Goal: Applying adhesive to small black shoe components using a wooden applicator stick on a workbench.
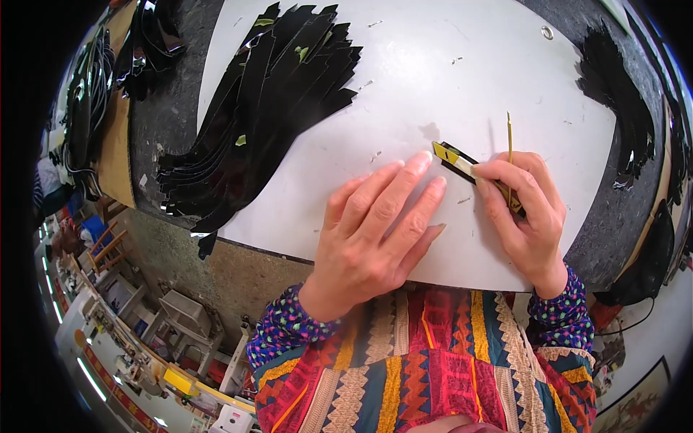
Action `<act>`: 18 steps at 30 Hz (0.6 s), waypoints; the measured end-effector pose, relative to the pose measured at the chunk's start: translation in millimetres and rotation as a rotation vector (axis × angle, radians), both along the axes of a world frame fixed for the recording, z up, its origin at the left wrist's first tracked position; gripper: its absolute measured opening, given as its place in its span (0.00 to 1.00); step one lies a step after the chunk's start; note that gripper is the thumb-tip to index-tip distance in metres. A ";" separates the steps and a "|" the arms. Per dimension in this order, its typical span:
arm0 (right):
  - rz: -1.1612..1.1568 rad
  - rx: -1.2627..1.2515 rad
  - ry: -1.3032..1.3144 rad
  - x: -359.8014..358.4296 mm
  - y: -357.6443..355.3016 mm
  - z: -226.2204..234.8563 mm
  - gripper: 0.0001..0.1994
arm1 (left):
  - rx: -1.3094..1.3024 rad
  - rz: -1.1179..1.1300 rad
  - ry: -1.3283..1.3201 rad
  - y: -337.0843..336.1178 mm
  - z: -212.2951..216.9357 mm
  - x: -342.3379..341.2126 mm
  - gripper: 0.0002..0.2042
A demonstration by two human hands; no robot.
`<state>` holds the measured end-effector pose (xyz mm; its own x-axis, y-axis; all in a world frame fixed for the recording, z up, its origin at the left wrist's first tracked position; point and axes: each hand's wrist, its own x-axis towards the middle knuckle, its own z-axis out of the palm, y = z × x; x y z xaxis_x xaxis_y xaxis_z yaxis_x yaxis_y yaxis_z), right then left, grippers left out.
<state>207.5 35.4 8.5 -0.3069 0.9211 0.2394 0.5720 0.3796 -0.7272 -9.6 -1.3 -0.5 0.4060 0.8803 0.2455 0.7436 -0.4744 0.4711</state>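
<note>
My left hand point(382, 231) lies over the white board with its fingers stretched out and a little apart, holding nothing. Its fingertips are close to the yellow end of a short black strip point(455, 160) with a pale middle part. On that strip rest the thumb and forefinger of my right hand point(527, 209), bent together. A thin yellowish stick point(510, 137) runs up between the right fingers, its tip pointing away from me. The strip's other end is partly hidden under the right hand.
A fanned bundle of shiny black strips point(267, 108) lies on the left of the white board point(419, 79); another black bundle point(617, 101) is at the right. Small scraps dot the board. More black strips point(148, 47) hang at the far left, beside the dark table edge point(166, 108).
</note>
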 end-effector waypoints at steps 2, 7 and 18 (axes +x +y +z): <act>0.000 0.002 -0.004 -0.3 0.0 0.3 0.13 | -0.007 -0.003 0.010 -0.1 0.6 -0.3 0.20; 0.006 0.004 -0.008 -0.3 0.3 0.2 0.13 | -0.006 0.000 0.016 -0.6 0.4 -0.7 0.20; 0.005 0.013 -0.023 -0.2 0.0 2.1 0.13 | -0.030 -0.016 0.016 1.6 4.3 -0.8 0.24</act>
<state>207.3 35.4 10.7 -0.3172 0.9163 0.2445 0.5864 0.3921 -0.7088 -10.4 0.3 3.8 0.4243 0.8804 0.2120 0.7435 -0.4723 0.4735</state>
